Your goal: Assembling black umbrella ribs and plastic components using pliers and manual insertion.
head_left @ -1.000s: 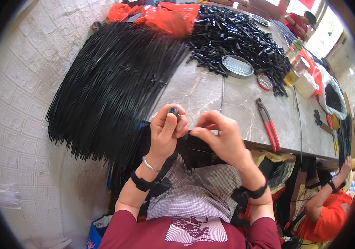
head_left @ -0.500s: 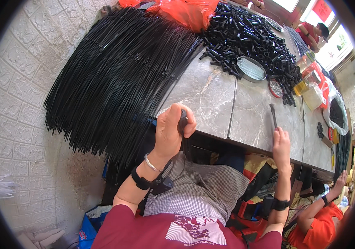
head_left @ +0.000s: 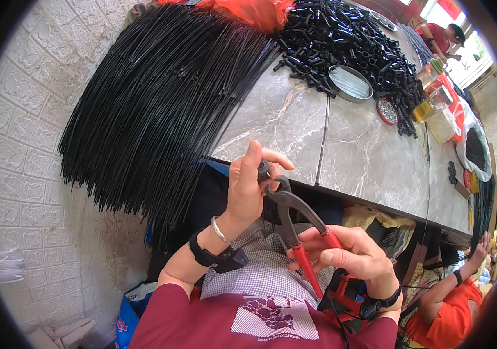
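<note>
1. The grey marbled tabletop (head_left: pixel 370 157) stretches between the black rods (head_left: pixel 143 110) at left and the heap of black tubular fittings (head_left: pixel 347 55) farther off; its near edge runs beyond the hands, which have working room over the lap.
2. On the maroon shirt (head_left: pixel 213 323), small lettering borders a pale printed panel (head_left: pixel 274 319), hard to make out.
3. The left hand (head_left: pixel 245 189) clasps a black tubular piece (head_left: pixel 263 168), index finger extended.
4. The right hand's (head_left: pixel 356 253) fingers wrap red-handled pliers (head_left: pixel 288 225), jaws parted beside that piece; contact I can't tell.
</note>
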A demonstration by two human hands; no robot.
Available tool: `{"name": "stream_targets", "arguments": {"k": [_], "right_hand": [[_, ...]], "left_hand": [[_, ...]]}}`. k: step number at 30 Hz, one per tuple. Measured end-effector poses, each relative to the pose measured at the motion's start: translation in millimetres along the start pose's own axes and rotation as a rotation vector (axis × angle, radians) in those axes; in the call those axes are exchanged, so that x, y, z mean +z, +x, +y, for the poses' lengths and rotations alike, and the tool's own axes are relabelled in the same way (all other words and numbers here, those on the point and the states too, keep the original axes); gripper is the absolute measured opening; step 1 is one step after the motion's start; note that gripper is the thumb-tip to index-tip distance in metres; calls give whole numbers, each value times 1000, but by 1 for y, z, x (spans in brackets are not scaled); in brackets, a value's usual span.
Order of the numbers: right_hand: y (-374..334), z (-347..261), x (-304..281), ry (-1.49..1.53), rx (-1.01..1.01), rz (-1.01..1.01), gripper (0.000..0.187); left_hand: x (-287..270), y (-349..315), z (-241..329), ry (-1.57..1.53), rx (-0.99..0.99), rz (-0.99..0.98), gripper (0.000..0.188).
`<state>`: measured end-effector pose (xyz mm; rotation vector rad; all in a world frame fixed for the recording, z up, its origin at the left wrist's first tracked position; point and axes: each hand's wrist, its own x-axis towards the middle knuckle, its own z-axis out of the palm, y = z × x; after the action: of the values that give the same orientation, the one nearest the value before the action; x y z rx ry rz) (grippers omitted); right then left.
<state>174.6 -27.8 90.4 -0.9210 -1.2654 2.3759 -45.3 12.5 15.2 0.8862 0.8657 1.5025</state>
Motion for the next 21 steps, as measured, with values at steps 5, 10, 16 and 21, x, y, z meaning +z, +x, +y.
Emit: {"name": "stream_targets", "arguments": {"k": [5,10,16,21], "right_hand": [[3,-2,-5,23,-55,-64,43],[-5,-9,-3,132,54,-33,42],[-18,-13,-4,155,131,-19,41],[-29,-10,-1,151,155,-13,36]], "left_hand": [[6,-7,7,57,-57,47,71],[8,-13,12,171,-25,34,72],[17,-21,16,260,17,5,63],[17,-27,12,251,21,-45,59]]}}
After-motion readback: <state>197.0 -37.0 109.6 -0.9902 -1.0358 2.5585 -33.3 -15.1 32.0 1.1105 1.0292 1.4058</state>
